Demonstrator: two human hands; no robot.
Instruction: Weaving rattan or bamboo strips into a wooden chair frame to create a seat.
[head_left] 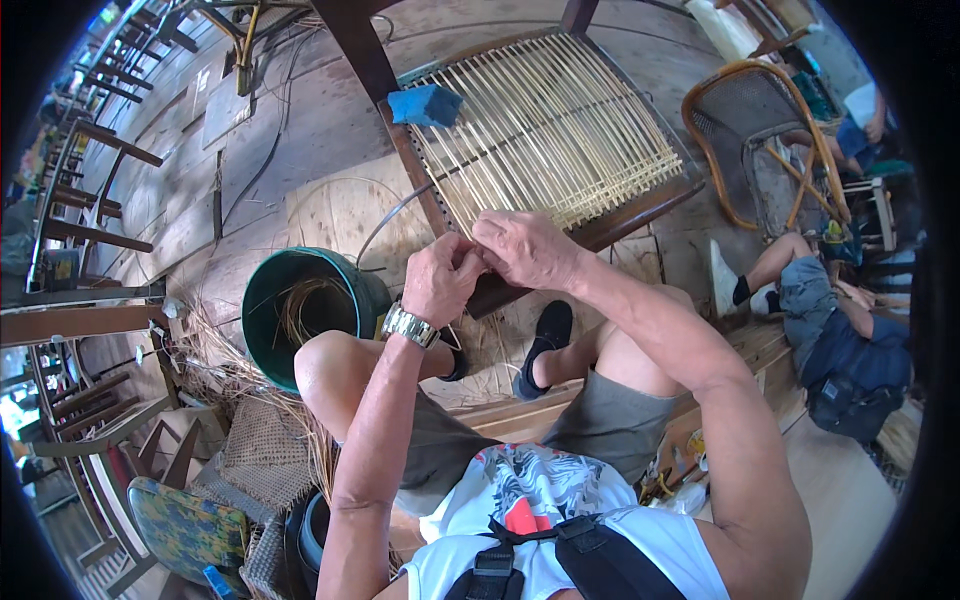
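Observation:
A dark wooden chair frame (640, 218) carries a seat of pale cane strands (540, 120), with crosswise strands woven along its near right edge. At the frame's near left corner, my left hand (437, 278), with a metal watch (410, 325) on its wrist, is closed in a pinch. My right hand (525, 248) meets it there, fingers bent and pressed together on a thin cane strand. My fingertips hide most of that strand. A blue sponge (425, 105) rests on the seat's far left corner. A grey flat strip (400, 207) curves out from the seat's left side.
Left of my knees stands a green bucket (368, 290) with coiled cane inside. Loose cane scraps (215, 345) and woven matting (265, 445) lie beside it. Wooden chair frames (100, 180) line the left. A rattan chair (700, 150) and a seated person (830, 320) are at right.

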